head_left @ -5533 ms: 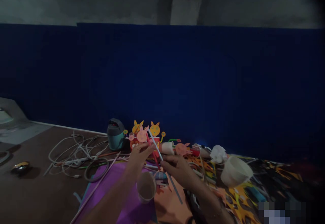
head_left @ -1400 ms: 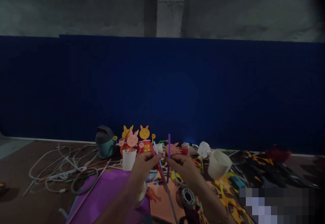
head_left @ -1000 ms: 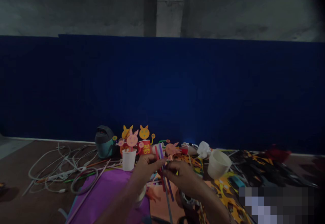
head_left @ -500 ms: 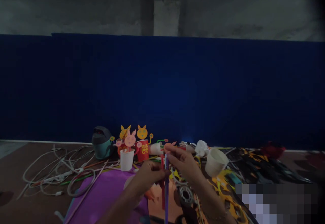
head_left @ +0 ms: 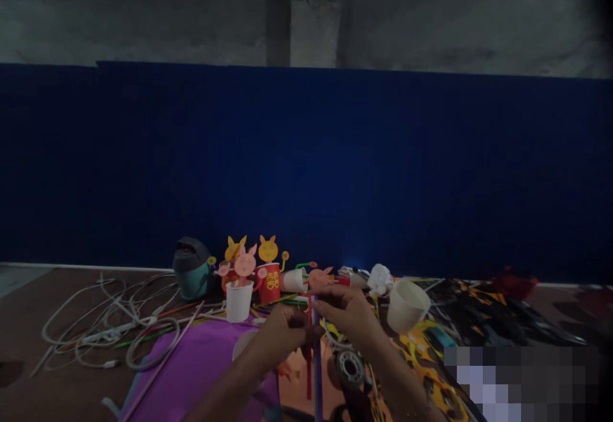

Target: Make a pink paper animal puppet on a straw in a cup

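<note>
In the middle of the table, my left hand (head_left: 283,332) pinches a red drinking straw (head_left: 309,371) and a purple drinking straw (head_left: 318,377), which hang side by side, nearly upright. My right hand (head_left: 352,313) is closed around their upper ends, thumb and fingers together. Just beyond its fingertips lies a pink paper animal head (head_left: 320,278) with pointed ears; I cannot tell whether it touches the straws. Below the straws is an orange paper sheet (head_left: 293,384). Purple paper (head_left: 205,358) spreads left of it, partly under my left forearm.
A white paper cup (head_left: 239,301) with a pink paper animal and a red cup (head_left: 269,285) with a yellow one stand behind left. A teal-black container (head_left: 192,269), tangled white cable (head_left: 96,326), white cup (head_left: 407,306), yellow paper scraps (head_left: 421,339) and a tape roll (head_left: 350,368) surround them.
The straws and both hands have shifted slightly right. My right hand's fingers have come a little lower and flatter over the straw tops. The surrounding things stay put.
</note>
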Motion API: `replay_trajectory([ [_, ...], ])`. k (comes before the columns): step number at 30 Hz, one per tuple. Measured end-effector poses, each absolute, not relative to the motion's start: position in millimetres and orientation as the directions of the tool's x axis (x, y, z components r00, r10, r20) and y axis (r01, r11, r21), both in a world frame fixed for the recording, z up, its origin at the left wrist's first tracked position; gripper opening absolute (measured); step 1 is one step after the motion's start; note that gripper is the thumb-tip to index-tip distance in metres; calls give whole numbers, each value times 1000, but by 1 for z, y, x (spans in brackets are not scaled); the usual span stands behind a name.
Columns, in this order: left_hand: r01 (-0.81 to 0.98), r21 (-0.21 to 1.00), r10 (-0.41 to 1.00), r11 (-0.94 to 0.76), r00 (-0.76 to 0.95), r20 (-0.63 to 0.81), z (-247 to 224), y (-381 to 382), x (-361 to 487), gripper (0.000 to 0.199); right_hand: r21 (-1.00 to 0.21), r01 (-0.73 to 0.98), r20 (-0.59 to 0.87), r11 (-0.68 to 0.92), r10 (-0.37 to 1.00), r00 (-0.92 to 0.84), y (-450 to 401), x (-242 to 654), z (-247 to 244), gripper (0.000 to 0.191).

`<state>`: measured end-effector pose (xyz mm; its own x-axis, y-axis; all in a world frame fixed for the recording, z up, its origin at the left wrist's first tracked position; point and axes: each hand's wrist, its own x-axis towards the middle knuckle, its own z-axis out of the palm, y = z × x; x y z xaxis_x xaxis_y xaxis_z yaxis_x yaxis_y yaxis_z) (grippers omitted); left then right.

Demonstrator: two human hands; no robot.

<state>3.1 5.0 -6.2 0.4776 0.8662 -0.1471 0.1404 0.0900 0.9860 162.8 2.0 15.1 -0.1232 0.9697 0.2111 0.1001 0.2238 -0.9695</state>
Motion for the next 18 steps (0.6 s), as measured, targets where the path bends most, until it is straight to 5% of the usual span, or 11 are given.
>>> replay_trajectory([
  [8, 97, 995, 867, 33, 492, -77, -10, 2, 2, 38, -989, -3, 148, 148, 987, -62, 4, 161, 11, 27],
  [18, 86, 986, 832, 144, 529, -168, -5, 2, -1, 32, -993, -86, 85, 79, 994, -66, 3, 154, 8, 27],
])
